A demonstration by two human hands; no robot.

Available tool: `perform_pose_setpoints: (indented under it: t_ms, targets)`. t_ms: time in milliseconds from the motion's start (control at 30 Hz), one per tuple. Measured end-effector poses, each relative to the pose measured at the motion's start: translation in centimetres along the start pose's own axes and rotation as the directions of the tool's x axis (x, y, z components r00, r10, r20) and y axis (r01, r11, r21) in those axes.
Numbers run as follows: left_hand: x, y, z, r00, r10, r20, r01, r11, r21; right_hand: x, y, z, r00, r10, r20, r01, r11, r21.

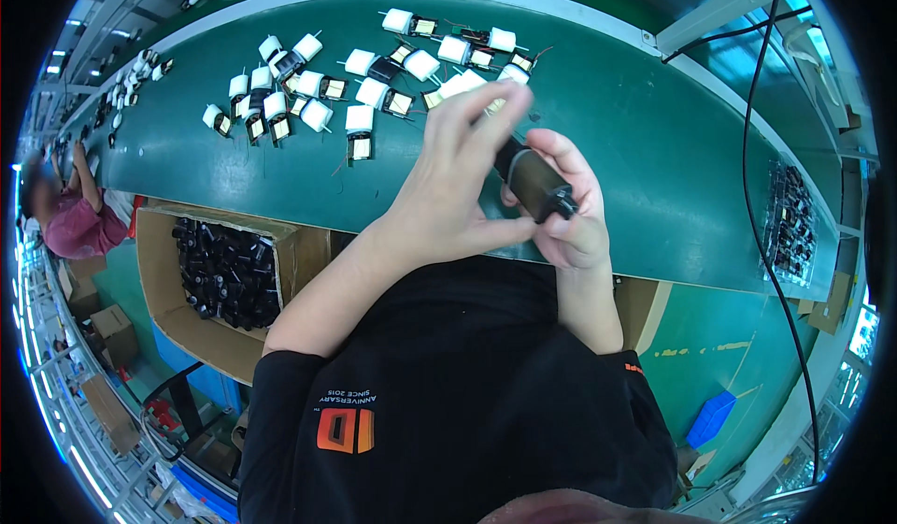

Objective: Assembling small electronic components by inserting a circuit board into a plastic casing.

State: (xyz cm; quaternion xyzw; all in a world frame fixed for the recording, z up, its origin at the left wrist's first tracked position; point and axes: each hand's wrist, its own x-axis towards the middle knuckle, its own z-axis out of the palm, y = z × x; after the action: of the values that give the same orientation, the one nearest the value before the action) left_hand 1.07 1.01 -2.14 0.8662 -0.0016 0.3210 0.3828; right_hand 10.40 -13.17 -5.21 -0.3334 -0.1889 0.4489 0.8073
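In front of my chest, over the near edge of the green table, my right hand (576,208) is closed round a black cylindrical housing (537,184). The housing tilts, its narrow stepped tip pointing down toward me and to the right. My left hand (447,180) arches beside it with fingers and thumb apart. Its fingertips are slightly blurred near the housing's far end, and the thumb reaches to its near side. Whether the left fingers touch it I cannot make out. Just beyond the left hand lie white-capped parts (359,120) with dark bodies, pale yellow blocks and thin wires.
An open cardboard box (157,262) full of black plastic pieces (227,276) stands at the table's near left edge. A clear bag of dark parts (791,225) lies far right. A black cable (747,150) hangs down on the right. Another person (79,206) sits far left.
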Motion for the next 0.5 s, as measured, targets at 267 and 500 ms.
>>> perform_pose_setpoints:
  t_ms: [267,500]
  targets:
    - [-0.4,1.1,0.0,0.948,-0.216,0.233,0.209,0.976,0.056,-0.5,1.7,-0.3,0.998,-0.065,0.01,0.063,0.988,0.14]
    - [-0.1,1.2,-0.9,0.936,-0.171,0.309,0.15,0.984,0.092,0.1,2.8,0.7,0.984,-0.148,-0.102,0.165,0.97,0.177]
